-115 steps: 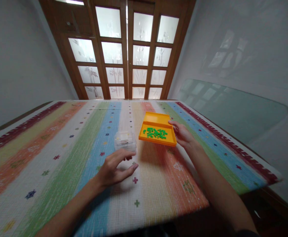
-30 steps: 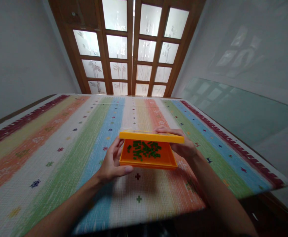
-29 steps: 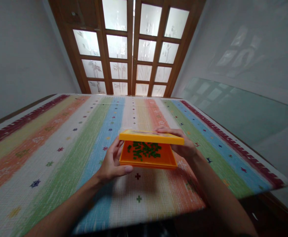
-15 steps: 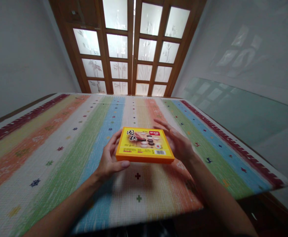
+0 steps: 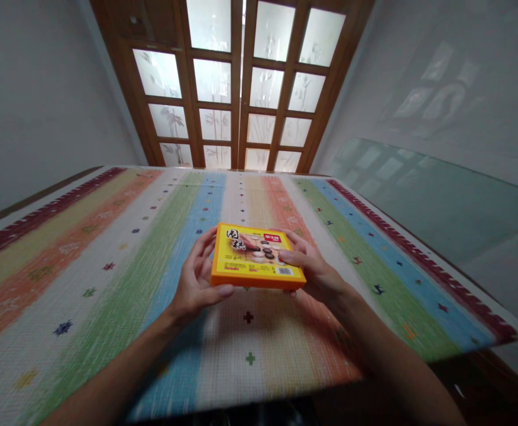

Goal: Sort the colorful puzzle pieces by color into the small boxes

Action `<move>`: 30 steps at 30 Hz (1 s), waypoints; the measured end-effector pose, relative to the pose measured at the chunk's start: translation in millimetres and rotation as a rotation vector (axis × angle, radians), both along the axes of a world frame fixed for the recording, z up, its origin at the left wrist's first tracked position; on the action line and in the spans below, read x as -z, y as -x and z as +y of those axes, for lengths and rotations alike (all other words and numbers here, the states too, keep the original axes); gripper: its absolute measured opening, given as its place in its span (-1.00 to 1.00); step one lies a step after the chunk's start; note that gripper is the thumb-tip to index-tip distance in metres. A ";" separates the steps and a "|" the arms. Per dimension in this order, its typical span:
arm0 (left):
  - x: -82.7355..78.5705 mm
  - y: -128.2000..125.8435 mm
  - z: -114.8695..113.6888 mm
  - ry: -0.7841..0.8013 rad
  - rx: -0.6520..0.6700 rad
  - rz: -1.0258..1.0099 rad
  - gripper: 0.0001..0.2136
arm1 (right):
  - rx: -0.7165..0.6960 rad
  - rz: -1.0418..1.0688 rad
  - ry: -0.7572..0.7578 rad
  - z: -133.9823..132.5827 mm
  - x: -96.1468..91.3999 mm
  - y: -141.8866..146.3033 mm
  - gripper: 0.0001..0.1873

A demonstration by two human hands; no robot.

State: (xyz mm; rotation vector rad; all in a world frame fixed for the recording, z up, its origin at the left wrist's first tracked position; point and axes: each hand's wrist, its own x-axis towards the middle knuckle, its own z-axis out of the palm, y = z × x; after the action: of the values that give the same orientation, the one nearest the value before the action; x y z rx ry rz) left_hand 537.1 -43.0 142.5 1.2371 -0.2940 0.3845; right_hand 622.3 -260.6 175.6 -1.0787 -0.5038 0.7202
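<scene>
Between my hands is a flat yellow and orange Go game box (image 5: 245,254), held up over the striped tablecloth. Its lid faces up, with printed black and white stones, Chinese characters, a red label and a barcode. My left hand (image 5: 197,275) grips the left side, thumb along the front lower edge and fingers behind. My right hand (image 5: 314,266) closes on the right side, thumb resting on the lid and fingers partly hidden behind and under the box. The lid looks closed.
A table with a striped, patterned tablecloth (image 5: 108,284) spreads under the box. Its near edge runs below my forearms. A glass panel (image 5: 440,189) leans by the right wall. Wooden doors with frosted panes (image 5: 214,83) stand beyond the far end.
My right hand has moved in from beside the box and taken hold of its right side, thumb now on the lid. The box is tilted slightly; my left hand keeps its grip.
</scene>
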 end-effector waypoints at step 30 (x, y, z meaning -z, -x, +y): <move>20.3 -39.5 70.3 -0.553 -0.308 -0.066 0.13 | 0.557 -0.306 0.419 -63.6 23.8 -88.1 -0.23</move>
State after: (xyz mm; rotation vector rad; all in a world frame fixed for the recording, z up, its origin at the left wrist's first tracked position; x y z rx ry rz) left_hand 576.6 27.3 122.2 1.8249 -0.2751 0.6362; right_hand 710.4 -324.2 151.9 -1.6497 -0.2867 0.1641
